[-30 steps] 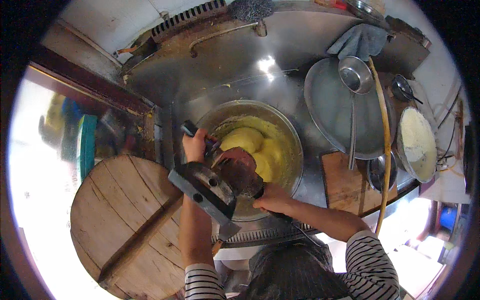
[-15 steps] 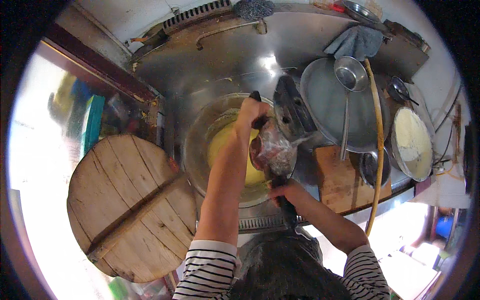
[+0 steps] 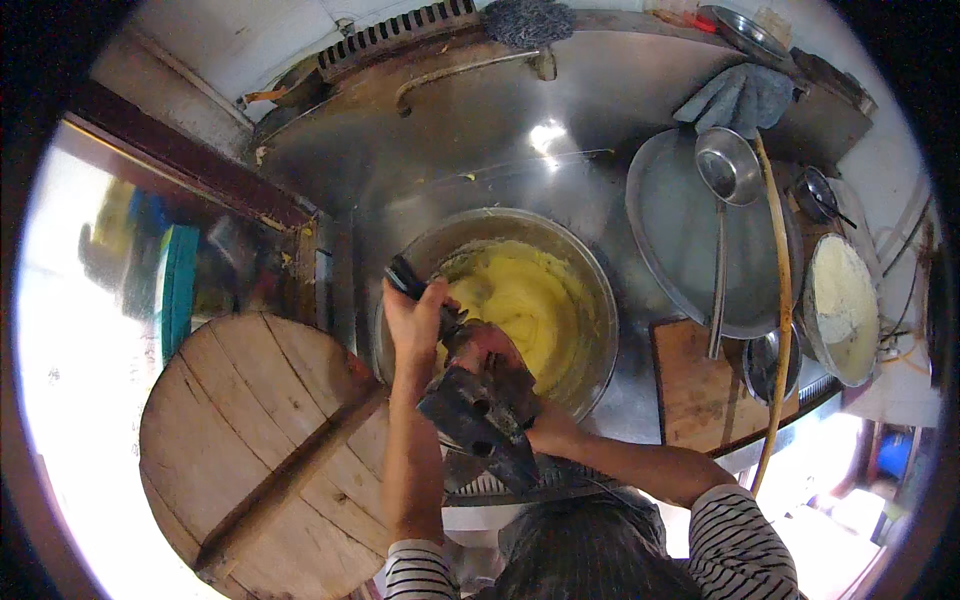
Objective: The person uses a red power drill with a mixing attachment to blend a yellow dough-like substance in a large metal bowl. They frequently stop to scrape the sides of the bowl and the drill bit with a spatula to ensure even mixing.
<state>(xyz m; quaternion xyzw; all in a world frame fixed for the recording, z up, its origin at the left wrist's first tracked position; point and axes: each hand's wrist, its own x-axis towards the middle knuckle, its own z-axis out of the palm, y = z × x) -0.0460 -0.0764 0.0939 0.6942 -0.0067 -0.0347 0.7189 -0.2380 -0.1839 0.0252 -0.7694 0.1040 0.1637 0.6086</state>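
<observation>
A dark two-handled power tool, seemingly a handheld mixer with plastic wrapped around part of its body, is held over the near left side of a large metal bowl. The bowl contains smooth yellow batter with swirl marks. My left hand is closed around the tool's black left handle, above the bowl's left side. My right hand grips the tool near the bowl's front rim; the tool's body hides most of its fingers. I cannot make out the tool's lower end.
A round wooden lid lies at the left. To the right are a wide metal basin, a long-handled ladle, a wooden board, a yellowish stick and a bowl of pale powder. A tap stands behind.
The tool and both hands have moved left and nearer to me. The tool's dark part with holes has swung from the far right to the near side, and more batter shows.
</observation>
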